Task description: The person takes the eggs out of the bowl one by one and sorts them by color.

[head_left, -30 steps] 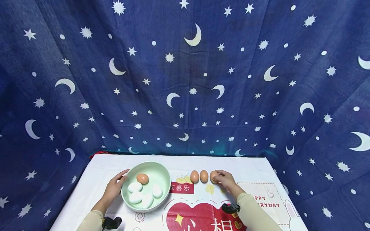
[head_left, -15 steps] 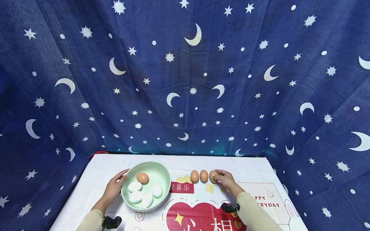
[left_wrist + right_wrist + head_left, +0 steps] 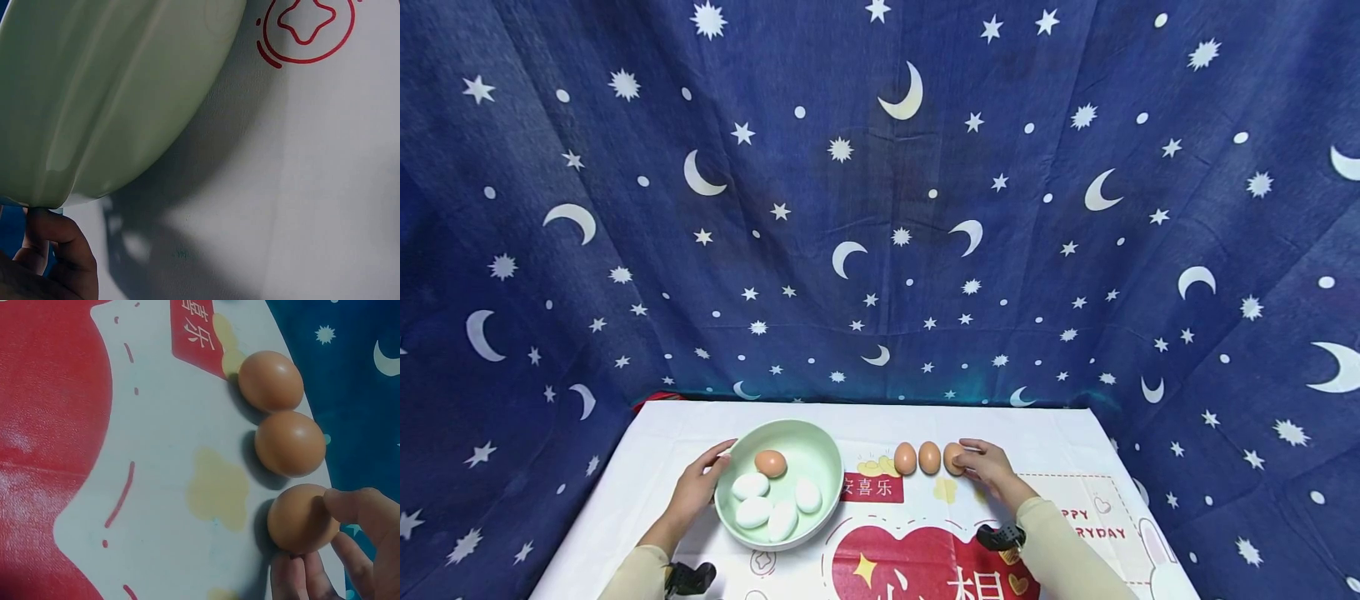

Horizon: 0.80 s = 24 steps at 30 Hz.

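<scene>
A pale green bowl (image 3: 829, 496) stands on the left of the table, holding one brown egg (image 3: 770, 463) and several white eggs (image 3: 782, 521). My left hand (image 3: 694, 487) grips its left rim; in the left wrist view curled fingers (image 3: 74, 247) meet the bowl's edge. To the right, three brown eggs form a row: a left egg (image 3: 905, 458), a middle egg (image 3: 929, 457) and a right egg (image 3: 301, 519). My right hand (image 3: 988, 468) pinches the right egg between thumb and fingers, and that egg sits close beside the middle one on the cloth.
A white tablecloth (image 3: 865, 425) printed with a red heart (image 3: 887, 554) and lettering covers the table. Behind the far edge hangs a dark blue curtain (image 3: 880, 292) with moons and stars, which also closes in both sides.
The right egg has moved a hair to the left, toward the middle egg, with my right hand on it. My left hand and the bowl have stayed in place.
</scene>
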Motion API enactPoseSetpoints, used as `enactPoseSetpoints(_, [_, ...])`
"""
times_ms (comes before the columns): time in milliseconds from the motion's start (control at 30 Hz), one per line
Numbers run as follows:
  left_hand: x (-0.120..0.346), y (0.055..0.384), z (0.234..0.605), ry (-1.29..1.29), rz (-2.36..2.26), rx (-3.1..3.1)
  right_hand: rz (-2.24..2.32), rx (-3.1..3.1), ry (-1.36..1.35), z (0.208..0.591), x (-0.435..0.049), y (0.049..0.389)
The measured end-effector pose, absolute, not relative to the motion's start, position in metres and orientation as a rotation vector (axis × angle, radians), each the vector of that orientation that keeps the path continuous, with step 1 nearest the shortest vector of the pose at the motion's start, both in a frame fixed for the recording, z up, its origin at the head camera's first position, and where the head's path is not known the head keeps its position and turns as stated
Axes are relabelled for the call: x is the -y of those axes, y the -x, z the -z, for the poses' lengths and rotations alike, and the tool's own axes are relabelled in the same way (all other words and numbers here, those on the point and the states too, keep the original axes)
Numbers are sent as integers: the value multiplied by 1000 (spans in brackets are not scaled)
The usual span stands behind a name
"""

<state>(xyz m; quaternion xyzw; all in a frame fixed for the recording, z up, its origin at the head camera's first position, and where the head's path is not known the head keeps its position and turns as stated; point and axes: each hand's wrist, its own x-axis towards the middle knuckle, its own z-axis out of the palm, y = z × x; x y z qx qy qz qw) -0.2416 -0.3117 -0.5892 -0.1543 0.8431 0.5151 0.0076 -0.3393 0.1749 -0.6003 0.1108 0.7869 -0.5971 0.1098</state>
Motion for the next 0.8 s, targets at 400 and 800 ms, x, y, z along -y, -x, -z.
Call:
enactPoseSetpoints(400, [320,242,589,488,-1611,-2640,1712,-2444,-276,571,-161,355])
enactPoseSetpoints(800, [321,241,591,516,-1662,-2622,1826,-2285,159,532,-17,344])
